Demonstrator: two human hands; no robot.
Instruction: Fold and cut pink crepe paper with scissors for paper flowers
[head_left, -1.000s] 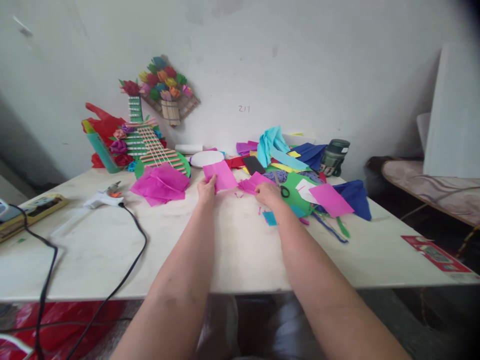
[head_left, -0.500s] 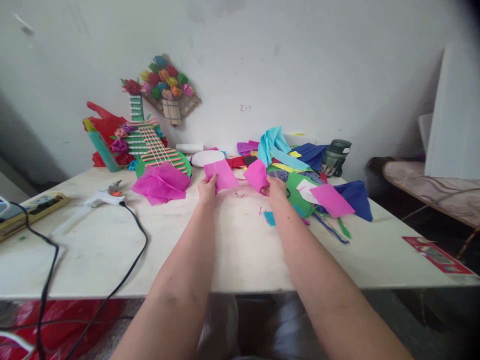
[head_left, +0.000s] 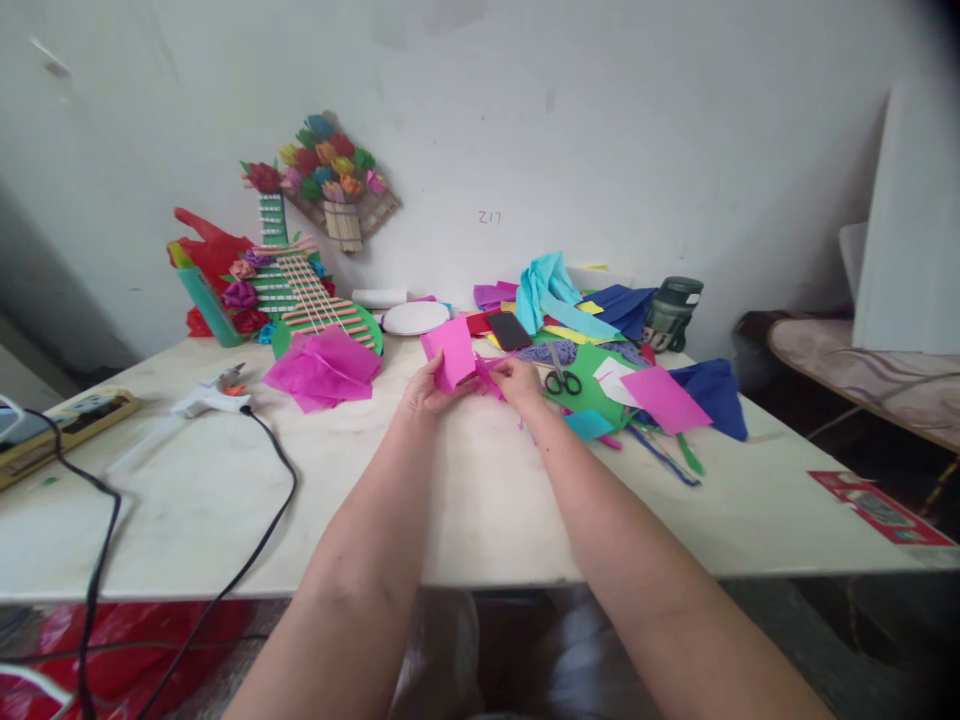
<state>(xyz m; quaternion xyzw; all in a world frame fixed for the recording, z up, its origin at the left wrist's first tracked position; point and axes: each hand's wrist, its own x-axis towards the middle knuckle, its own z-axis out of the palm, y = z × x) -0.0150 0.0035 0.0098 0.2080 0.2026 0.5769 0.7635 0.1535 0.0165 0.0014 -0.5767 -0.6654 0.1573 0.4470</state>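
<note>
Over the middle of the table, my left hand [head_left: 429, 386] is closed on a pink paper sheet [head_left: 451, 355], thumb on its near edge. Close by on the right, my right hand [head_left: 517, 382] pinches a crumpled pink paper piece [head_left: 489, 376] beside that sheet's lower right corner. Whether the two papers touch, I cannot tell. Black-handled scissors [head_left: 562, 382] lie just right of my right hand, on green paper [head_left: 600, 368]. A pile of pink paper [head_left: 322, 367] rests to the left, and another pink sheet [head_left: 666, 398] lies at the right.
A glue gun [head_left: 214, 395] with a black cord and a power strip [head_left: 71, 430] are on the left. Behind stand a paper-flower guitar [head_left: 322, 300] and a teal tube [head_left: 208, 305]. A phone [head_left: 508, 330], cyan paper [head_left: 544, 285] and a dark bottle [head_left: 670, 312] sit at the back right.
My right hand has carried its pink piece left toward my left hand, uncovering the scissors and phone. My left hand has shifted slightly right and tilted its sheet.
</note>
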